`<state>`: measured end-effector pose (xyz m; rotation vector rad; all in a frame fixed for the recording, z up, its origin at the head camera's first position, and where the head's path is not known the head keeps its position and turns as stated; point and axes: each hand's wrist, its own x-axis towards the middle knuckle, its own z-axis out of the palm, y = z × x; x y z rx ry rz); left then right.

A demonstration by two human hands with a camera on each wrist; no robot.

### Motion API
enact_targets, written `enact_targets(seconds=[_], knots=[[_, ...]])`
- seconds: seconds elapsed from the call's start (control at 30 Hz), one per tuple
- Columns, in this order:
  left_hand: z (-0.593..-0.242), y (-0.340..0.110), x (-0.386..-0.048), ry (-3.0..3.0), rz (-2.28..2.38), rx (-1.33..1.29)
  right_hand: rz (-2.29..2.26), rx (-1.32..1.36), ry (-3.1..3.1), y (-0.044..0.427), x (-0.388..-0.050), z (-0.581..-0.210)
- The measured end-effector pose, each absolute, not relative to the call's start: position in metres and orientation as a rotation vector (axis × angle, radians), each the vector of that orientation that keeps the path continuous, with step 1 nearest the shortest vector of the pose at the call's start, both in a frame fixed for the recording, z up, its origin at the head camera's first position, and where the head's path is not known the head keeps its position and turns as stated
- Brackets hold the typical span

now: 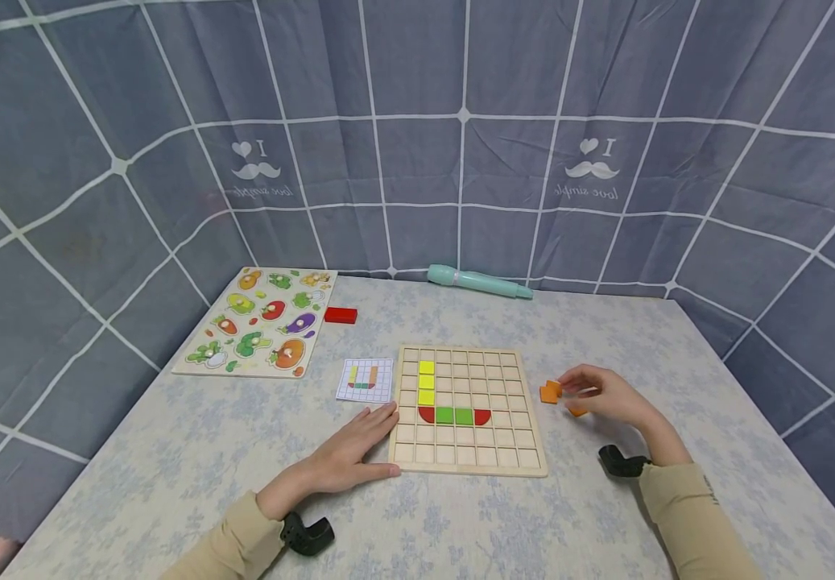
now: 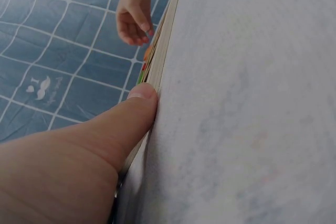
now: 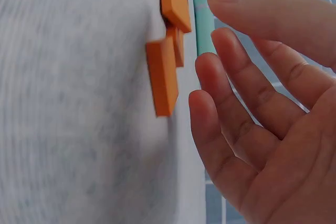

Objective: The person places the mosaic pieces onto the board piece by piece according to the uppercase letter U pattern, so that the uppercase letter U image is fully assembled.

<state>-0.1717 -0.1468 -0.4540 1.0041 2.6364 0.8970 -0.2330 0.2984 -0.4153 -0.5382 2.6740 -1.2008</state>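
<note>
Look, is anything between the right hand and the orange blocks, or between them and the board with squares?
Nothing I can see. The right hand is beside the orange blocks, which lie just right of the wooden board. The left hand touches the board's opposite side.

The left hand (image 1: 345,457) rests on the worktop (image 1: 460,524), fingers at the left edge of a gridded wooden board (image 1: 485,457). There, 2 red pieces (image 1: 427,415) flank 2 green squares (image 1: 444,416); 3 yellow squares (image 1: 426,382) rise above the left red piece. The right hand (image 1: 609,396) is at some orange pieces (image 1: 549,394) right of the board. A pattern card (image 1: 343,388) lies left of it; a vegetable puzzle (image 1: 254,368), red block (image 1: 341,316) and turquoise stick (image 1: 485,282) lie farther back.
</note>
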Motion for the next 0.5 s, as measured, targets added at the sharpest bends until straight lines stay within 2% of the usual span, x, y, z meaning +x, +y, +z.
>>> enact_targets(seconds=[0.5], knots=[[-0.4542,-0.146,-0.1722,2.65,0.922,1.05,-1.165,-0.47,2.666,0.3053,-0.2355,-0.4171]])
